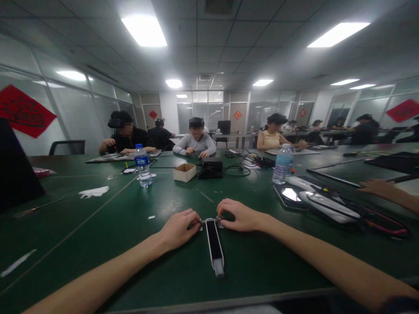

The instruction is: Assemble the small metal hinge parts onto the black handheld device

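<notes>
A long narrow device (214, 244) with a black face, a pale rim and a grey tip lies on the green table (170, 279) in front of me. Its grey end points toward me. At its far end, small shiny metal pieces stick out to both sides. My left hand (181, 227) pinches the metal piece on the left between thumb and fingers. On the other side my right hand (238, 216) is closed in a pinch on the right metal piece (220, 223). The fingertips partly hide both pieces, so their exact kind is unclear.
Beyond my hands stand a small open box (184, 172), a black device (211, 167) with cables and a water bottle (142, 165). Another bottle (282, 165) and white-and-black gear (327, 203) are at right, near a co-worker's hand (379, 187). Several people sit opposite.
</notes>
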Tool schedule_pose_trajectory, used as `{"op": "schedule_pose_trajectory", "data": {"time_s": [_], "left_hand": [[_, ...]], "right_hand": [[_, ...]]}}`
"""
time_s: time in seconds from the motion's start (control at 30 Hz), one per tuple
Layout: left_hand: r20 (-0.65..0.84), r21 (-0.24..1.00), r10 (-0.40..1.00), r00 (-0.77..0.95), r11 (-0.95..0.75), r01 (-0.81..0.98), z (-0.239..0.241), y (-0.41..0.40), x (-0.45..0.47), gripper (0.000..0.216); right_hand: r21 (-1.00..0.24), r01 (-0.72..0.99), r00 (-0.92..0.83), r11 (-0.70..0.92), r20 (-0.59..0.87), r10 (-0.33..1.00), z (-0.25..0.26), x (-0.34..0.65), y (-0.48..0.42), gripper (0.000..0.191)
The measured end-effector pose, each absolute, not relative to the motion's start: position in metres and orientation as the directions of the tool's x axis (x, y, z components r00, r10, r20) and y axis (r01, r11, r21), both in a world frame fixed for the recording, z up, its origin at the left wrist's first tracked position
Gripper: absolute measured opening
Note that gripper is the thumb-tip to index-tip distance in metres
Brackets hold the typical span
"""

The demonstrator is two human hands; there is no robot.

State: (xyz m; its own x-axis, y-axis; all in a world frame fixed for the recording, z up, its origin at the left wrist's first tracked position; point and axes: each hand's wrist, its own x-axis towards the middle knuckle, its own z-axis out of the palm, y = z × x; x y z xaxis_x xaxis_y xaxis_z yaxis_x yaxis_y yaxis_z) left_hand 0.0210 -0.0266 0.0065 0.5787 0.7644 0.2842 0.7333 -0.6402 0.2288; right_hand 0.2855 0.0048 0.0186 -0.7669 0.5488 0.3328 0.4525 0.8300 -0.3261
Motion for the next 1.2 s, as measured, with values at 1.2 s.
{"op": "schedule_pose_trajectory", "data": {"time_s": [1.2], "left_hand": [[0.251,0.222,0.774,0.582,-0.631,0.743,0.012,-0.032,0.022,0.017]], "right_hand": [[-0.066,0.833,-0.545,0.549,0.073,0.835,0.030,0.320,0.030,0.008]]}}
